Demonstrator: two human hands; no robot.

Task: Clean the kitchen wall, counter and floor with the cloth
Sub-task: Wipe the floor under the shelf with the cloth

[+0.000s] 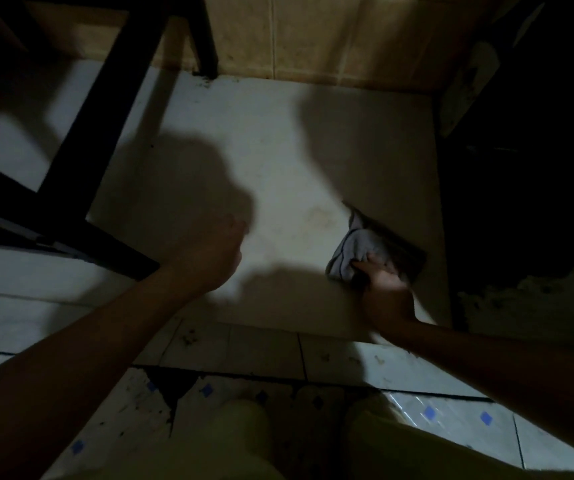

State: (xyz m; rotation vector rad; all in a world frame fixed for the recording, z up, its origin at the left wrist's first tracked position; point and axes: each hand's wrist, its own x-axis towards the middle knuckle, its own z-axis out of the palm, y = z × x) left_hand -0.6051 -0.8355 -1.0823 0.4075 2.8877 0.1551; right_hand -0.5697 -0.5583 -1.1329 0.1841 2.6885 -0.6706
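In the head view, the job looks like the floor part. The right hand (386,284) is clamped on the grey cloth (354,252), with its fingers curled round a bunched-up bit. It holds the cloth down on the pale floor (244,161), near the dark right side. That arm reaches out long from the lower right. The left hand (209,251) is above the floor, fingers curled in, holding nothing. Next, I think, the cloth needs a firm push across the faint yellowish mark (320,216) just beside it, then on toward the tan wall (313,36).
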